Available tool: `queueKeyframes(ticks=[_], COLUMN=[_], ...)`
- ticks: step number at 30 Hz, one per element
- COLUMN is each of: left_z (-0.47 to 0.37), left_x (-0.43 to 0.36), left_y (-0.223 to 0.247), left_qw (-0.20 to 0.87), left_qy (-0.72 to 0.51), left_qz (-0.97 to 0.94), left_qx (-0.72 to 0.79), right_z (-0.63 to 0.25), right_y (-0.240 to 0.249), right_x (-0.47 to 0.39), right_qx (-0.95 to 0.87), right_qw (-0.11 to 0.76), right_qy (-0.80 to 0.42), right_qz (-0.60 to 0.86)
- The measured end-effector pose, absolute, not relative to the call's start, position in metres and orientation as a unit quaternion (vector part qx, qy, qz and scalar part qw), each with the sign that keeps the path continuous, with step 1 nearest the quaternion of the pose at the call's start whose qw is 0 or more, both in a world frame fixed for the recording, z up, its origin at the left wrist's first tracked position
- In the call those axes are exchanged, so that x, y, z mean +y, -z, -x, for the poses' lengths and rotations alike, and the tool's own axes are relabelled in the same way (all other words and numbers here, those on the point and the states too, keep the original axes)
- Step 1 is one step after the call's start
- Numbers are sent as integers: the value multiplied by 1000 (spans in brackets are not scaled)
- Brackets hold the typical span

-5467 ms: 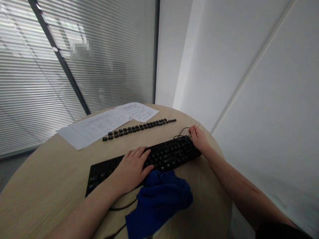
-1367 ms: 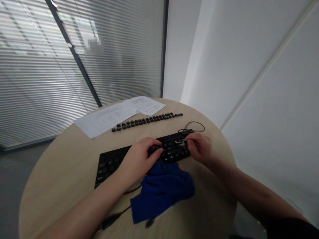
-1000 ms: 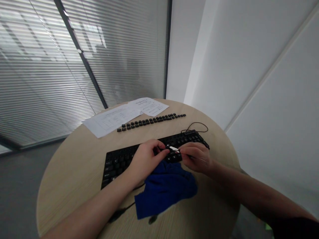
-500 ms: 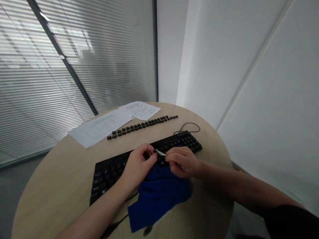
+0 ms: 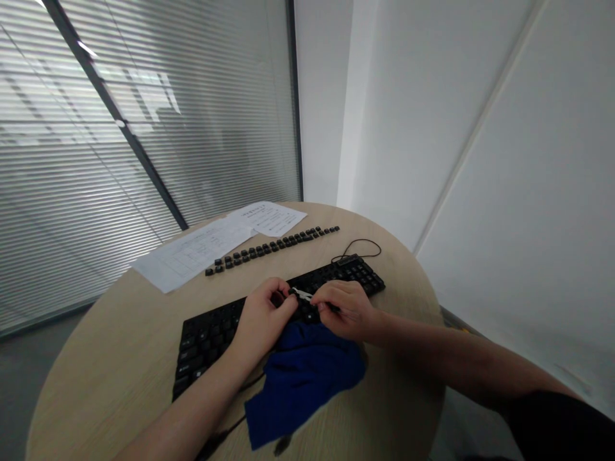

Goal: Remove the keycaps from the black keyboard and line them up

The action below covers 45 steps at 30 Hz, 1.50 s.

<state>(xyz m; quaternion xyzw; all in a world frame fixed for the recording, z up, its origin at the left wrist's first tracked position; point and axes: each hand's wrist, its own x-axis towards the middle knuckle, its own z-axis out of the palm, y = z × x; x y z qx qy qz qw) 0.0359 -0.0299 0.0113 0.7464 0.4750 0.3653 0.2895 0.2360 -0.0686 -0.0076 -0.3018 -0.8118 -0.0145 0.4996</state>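
Both my hands meet over the middle of a black keyboard (image 5: 211,336), which lies at a slant on the round table. The thumb and fingers of my left hand (image 5: 266,314) pinch a small black keycap (image 5: 291,292), mostly covered by the fingertips. In my closed right hand (image 5: 346,308) is a slim whitish tool (image 5: 303,295), its tip against the keycap; its exact kind does not show. Just below the hands a crumpled blue cloth (image 5: 305,381) touches the keyboard's near side.
Loose black keycaps (image 5: 264,248) stand in two long rows behind the keyboard. Printed paper sheets (image 5: 192,256) lie at the back left of the wooden table (image 5: 96,378). A thin cable (image 5: 379,243) loops beyond the keyboard, and another runs by the cloth.
The view has shifted slightly. My right hand has turned a little, and more of the whitish tool shows between the hands. My left hand keeps its pinch.
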Motion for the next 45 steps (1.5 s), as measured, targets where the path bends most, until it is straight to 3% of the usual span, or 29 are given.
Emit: queueKeyframes(ticks=[10, 16, 21, 27, 31, 45], left_z=[-35, -18, -18, -28, -32, -37], left_x=[-28, -15, -17, -28, -33, -41], left_y=[-15, -18, -18, -16, -16, -12], left_qw=[288, 367, 445, 483, 476, 389], left_qy=[-398, -414, -387, -350, -353, -291], left_qz=[-725, -672, -668, -688, -700, -786], left_qx=[483, 492, 454, 414, 400, 382], right_z=[-237, -275, -285, -275, -267, -252], right_y=[11, 13, 5, 14, 21, 18], right_x=[-63, -42, -39, -42, -46, -55], right_qx=[-793, -712, -732, -824, -847, -865], right_qw=[513, 563, 505, 399, 349, 374], right_qy=[23, 58, 115, 69, 94, 135], right_qz=[328, 415, 443, 397, 390, 305])
